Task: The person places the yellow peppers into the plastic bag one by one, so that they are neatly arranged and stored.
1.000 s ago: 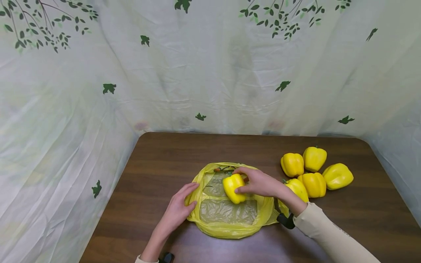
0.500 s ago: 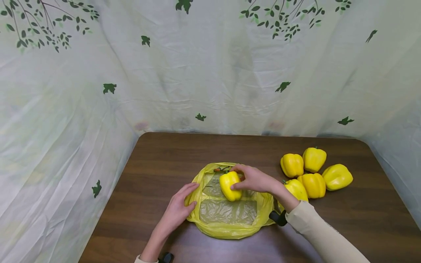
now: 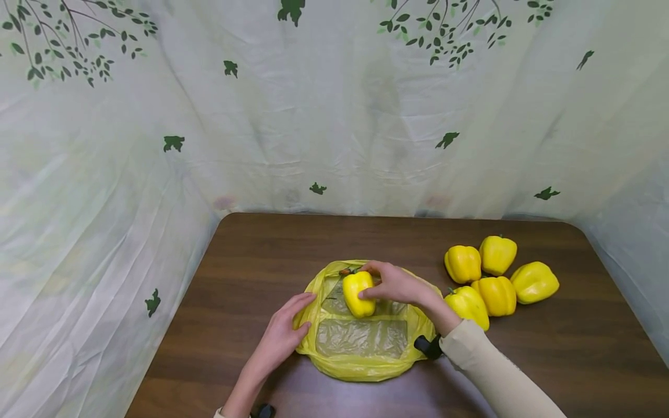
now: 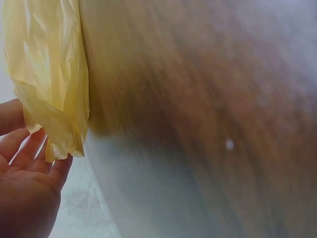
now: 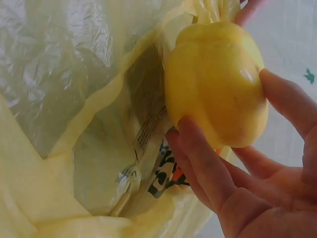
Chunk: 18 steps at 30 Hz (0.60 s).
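My right hand (image 3: pixel 394 285) holds a yellow bell pepper (image 3: pixel 358 294) over the yellow plastic bag (image 3: pixel 360 370), whose rim is spread wide in a ring. In the right wrist view the thumb and fingertips (image 5: pixel 190 131) grip the pepper (image 5: pixel 218 84) from its sides. Clear, crinkled film (image 3: pixel 360 338) with yellow bands shows inside the bag, with dark and orange printing at its far side. At the bag's left side, my left hand (image 3: pixel 282 334) rests with relaxed, spread fingers. In the left wrist view its fingers lie against the hanging yellow plastic (image 4: pixel 49 79).
Several more yellow bell peppers (image 3: pixel 493 295) lie grouped on the brown wooden table (image 3: pixel 292 238) to the right of the bag. A pale curtain (image 3: pixel 366 116) with printed leaves hangs behind the table and along its sides.
My right hand has moved left over the bag, taking the bell pepper with it toward the far left part of the opening. The left hand stays at the bag's side.
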Each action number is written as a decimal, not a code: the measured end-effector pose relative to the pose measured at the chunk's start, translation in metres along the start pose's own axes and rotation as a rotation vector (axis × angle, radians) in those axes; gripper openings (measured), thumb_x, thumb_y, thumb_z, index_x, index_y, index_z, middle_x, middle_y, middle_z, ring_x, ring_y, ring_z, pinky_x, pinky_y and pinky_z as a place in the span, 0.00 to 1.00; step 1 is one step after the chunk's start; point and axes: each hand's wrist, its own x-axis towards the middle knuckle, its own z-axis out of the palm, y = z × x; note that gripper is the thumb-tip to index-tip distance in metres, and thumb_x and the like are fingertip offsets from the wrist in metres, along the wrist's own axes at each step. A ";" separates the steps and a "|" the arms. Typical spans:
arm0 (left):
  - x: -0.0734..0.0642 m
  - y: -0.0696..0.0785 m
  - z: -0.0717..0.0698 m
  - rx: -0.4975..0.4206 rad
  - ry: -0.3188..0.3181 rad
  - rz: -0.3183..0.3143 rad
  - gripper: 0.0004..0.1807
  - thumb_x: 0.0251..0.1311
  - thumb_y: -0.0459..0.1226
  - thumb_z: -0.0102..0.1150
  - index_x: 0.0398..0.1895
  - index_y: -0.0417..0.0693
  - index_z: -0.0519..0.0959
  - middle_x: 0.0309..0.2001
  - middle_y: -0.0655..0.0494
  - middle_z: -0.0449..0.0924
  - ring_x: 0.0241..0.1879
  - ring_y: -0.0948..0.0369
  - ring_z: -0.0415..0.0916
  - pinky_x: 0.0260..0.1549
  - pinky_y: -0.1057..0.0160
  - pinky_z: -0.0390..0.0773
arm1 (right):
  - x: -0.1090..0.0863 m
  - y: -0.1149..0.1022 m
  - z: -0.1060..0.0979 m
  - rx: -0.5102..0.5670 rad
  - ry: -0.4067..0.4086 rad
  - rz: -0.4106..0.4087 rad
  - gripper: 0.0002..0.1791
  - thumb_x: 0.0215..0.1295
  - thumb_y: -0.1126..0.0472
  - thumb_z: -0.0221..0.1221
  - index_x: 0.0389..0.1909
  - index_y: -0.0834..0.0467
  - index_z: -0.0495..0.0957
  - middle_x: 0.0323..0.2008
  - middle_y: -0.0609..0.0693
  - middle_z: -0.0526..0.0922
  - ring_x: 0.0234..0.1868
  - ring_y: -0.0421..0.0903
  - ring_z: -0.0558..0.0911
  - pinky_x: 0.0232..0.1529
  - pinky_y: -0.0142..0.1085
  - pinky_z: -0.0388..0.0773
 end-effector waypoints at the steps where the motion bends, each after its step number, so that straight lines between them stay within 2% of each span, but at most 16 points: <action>1: 0.000 0.000 0.000 0.000 0.001 0.004 0.31 0.49 0.20 0.66 0.61 0.43 0.78 0.60 0.53 0.75 0.62 0.51 0.70 0.61 0.49 0.69 | 0.001 0.000 0.001 0.006 0.003 0.004 0.30 0.59 0.53 0.69 0.60 0.60 0.74 0.56 0.55 0.77 0.48 0.46 0.77 0.50 0.42 0.76; 8: -0.001 -0.001 -0.001 -0.020 -0.012 0.001 0.30 0.51 0.21 0.65 0.60 0.43 0.78 0.61 0.54 0.75 0.63 0.53 0.70 0.61 0.50 0.69 | 0.007 -0.001 0.010 0.010 0.043 0.010 0.30 0.56 0.54 0.71 0.57 0.61 0.75 0.54 0.54 0.78 0.49 0.48 0.77 0.50 0.43 0.76; 18: -0.001 -0.003 -0.001 -0.025 -0.021 0.022 0.31 0.50 0.19 0.64 0.59 0.43 0.79 0.61 0.56 0.76 0.63 0.55 0.70 0.62 0.50 0.68 | 0.013 -0.003 0.020 0.040 0.111 0.018 0.30 0.57 0.56 0.71 0.60 0.61 0.75 0.53 0.54 0.79 0.50 0.49 0.77 0.52 0.45 0.76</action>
